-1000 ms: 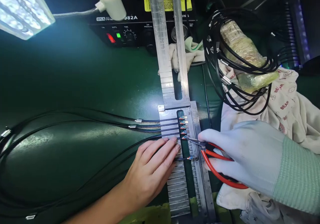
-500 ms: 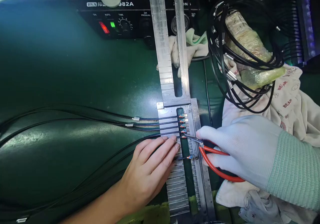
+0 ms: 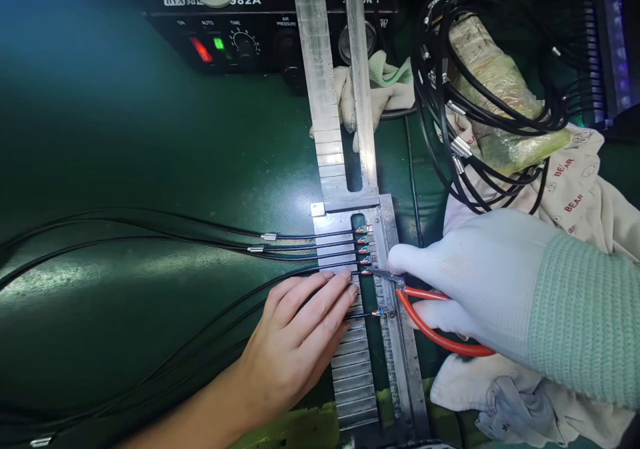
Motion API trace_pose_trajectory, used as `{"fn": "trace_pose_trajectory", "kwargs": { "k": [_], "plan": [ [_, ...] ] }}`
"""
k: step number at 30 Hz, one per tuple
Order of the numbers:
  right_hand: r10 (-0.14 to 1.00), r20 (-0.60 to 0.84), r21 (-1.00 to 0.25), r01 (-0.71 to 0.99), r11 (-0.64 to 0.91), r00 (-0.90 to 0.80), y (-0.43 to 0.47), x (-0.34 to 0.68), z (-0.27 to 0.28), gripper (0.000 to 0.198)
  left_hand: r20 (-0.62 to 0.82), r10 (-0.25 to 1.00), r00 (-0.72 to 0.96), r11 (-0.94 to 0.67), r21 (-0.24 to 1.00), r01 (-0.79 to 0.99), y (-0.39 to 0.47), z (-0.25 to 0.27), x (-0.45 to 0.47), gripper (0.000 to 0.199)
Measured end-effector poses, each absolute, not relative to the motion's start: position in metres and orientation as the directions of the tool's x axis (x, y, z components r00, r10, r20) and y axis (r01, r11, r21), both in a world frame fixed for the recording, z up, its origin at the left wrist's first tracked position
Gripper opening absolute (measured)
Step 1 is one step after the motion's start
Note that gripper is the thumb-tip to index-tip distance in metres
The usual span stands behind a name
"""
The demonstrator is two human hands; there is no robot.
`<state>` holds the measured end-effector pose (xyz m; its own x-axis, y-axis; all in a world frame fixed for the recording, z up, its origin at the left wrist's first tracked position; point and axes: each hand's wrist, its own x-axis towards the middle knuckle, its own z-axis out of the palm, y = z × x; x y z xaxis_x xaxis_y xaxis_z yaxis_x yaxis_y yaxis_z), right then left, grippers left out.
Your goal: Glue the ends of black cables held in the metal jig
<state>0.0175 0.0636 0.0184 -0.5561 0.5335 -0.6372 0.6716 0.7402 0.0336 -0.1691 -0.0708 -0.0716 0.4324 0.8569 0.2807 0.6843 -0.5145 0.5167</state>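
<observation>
Four cables [image 3: 345, 245] seated in jig [image 3: 350, 369]; left hand [image 3: 305, 332] presses fifth flat, gloved right hand [image 3: 480, 282] pinches red-handled tweezers [image 3: 435, 319] at its tip; sixth at 6 o'clock waits.

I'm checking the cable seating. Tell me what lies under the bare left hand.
The left hand presses black cables onto the grooved metal fixture. Their stripped ends show past the fingertips; the grooves beneath the fingers are covered.

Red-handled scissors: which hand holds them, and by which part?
The gloved right hand holds the scissors by their red handle loops; the bare left hand presses cables flat.
</observation>
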Motion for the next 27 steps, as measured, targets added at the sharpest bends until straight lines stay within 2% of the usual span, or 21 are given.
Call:
{"fn": "trace_pose_trajectory", "kwargs": {
  "k": [3, 7, 13, 19, 27],
  "plan": [
    [0.479, -0.708, 0.075, 0.62, 0.781, -0.519, 0.067, 0.014, 0.025, 0.019, 0.274, 0.857, 0.437, -0.513, 0.522, 0.681, -0.071, -0.071, -0.169, 0.031],
    [0.546, -0.614, 0.104, 0.628, 0.772, -0.57, 0.059, 0.019, 0.03, 0.027, 0.285, 0.856, 0.431, -0.515, 0.53, 0.673, -0.072, -0.072, -0.169, 0.032],
    [0.559, -0.621, 0.129, 0.632, 0.764, -0.549, 0.054, 0.023, 0.027, 0.027, 0.289, 0.863, 0.415, -0.505, 0.546, 0.669, -0.074, -0.074, -0.169, 0.034],
    [0.524, -0.657, 0.1, 0.626, 0.773, -0.542, 0.056, 0.022, 0.028, 0.021, 0.289, 0.861, 0.419, -0.508, 0.539, 0.671, -0.073, -0.074, -0.169, 0.033],
    [0.588, -0.572, 0.004, 0.715, 0.7, -0.572, 0.056, 0.048, 0.025, 0.028, 0.279, 0.864, 0.418, -0.502, 0.523, 0.689, -0.072, -0.072, -0.169, 0.034]
  ]
}}
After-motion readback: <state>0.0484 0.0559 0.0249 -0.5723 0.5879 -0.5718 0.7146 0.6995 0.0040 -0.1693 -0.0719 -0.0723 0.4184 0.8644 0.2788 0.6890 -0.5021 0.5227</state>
